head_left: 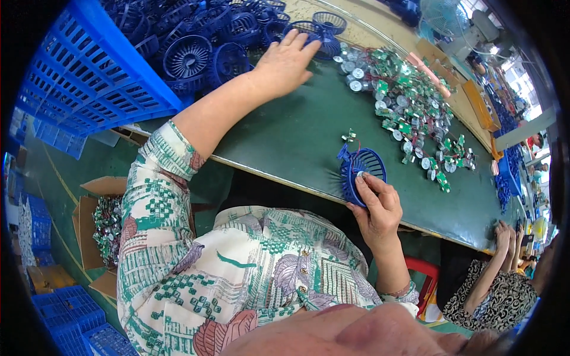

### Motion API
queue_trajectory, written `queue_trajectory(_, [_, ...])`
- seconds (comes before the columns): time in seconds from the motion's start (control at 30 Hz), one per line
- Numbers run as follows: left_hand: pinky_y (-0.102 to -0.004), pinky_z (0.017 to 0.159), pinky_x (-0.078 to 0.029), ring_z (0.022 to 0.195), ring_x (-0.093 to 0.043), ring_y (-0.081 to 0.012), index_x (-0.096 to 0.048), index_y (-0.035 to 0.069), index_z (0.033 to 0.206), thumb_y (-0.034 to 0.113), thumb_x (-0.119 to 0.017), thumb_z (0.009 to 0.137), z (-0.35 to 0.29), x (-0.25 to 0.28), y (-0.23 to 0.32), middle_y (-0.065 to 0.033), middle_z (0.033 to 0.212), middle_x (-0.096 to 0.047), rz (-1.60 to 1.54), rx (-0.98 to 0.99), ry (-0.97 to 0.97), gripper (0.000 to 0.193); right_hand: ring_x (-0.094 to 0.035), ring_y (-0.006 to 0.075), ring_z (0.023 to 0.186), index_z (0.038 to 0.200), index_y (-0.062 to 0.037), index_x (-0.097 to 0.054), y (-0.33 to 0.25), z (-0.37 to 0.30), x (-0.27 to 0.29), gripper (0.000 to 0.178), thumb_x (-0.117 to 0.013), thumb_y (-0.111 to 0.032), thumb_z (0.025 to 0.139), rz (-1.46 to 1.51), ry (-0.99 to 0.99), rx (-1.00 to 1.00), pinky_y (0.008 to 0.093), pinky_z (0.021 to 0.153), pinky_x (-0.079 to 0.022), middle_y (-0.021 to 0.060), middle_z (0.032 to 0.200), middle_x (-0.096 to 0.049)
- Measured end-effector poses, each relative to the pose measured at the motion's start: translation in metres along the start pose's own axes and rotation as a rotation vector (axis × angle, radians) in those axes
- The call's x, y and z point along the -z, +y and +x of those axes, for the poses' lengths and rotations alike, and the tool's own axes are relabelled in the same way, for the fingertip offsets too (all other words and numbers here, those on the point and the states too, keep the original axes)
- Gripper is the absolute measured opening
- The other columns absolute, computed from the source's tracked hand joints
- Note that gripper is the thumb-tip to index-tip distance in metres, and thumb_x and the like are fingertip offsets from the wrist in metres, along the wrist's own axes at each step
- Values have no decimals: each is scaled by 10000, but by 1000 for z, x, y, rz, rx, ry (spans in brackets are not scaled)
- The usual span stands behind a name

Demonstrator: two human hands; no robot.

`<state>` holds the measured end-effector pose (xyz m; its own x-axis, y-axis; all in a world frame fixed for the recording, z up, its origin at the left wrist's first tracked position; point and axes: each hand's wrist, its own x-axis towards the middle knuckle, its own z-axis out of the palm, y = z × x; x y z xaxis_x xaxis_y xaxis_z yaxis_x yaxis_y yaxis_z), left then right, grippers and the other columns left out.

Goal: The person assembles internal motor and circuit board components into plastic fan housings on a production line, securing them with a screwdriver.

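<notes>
My right hand [377,210] grips a round blue plastic fan grille [360,172] at the near edge of the green table [285,130]; a small silver motor with a green circuit board sits in the grille's centre. My left hand [285,62] stretches far across the table, fingers spread, touching a dark blue grille [314,32] at the edge of a pile of such grilles [202,47]. The fingers rest on it; a firm grip is not visible.
A blue plastic crate [89,77] lies tipped at the left with grilles spilling out. Several silver motors with green boards [409,107] lie scattered at the right. Another person's hands [507,237] rest at the far right. A cardboard box [98,225] of parts stands on the floor.
</notes>
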<state>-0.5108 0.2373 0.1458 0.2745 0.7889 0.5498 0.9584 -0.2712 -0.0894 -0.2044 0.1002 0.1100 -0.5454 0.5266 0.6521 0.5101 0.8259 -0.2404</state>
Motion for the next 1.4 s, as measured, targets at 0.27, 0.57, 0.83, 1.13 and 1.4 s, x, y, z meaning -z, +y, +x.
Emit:
queue_trajectory(0.27, [-411,839,-469,974,-604,-285,-589,68,1110,156,-715,780,4,-16,-31,-96,987,-655,189,-45,-44,364,-639,306,990,1122,-1,-668,22,-22,24,530,-826,-43,618,5,325,-158,376,833,-528,183,1128,-632])
queue_trajectory(0.57, [-395,767,-486,818,-567,-286,-596,33,1075,48,-711,700,-16,35,47,-92,856,-592,-371,-668,243,393,-596,259,974,1070,53,-646,93,-86,119,266,-677,-143,892,-440,502,-620,348,883,-459,152,1061,-629])
queue_trajectory(0.83, [-433,906,-466,983,-565,-347,-528,41,1294,184,-754,730,-31,43,55,-139,1045,-600,-605,-622,-77,624,-573,343,1046,1174,-52,-645,92,-58,115,371,-712,-83,810,-745,254,-557,428,914,-458,161,1131,-616])
queue_trajectory(1.13, [-414,945,-454,1132,-556,-332,-621,37,1156,325,-565,940,-28,24,36,-168,1205,-599,-687,-227,-286,364,-628,300,904,1019,-42,-691,111,-22,95,182,-664,-92,846,-604,69,-568,372,799,-489,135,958,-655])
queue_trajectory(1.4, [-395,807,-501,952,-631,-314,-652,37,1063,161,-566,901,-28,47,43,-157,1068,-637,-789,-77,-480,222,-609,316,965,1026,-42,-684,108,-5,88,199,-648,-164,873,-431,16,-571,393,839,-475,131,979,-647])
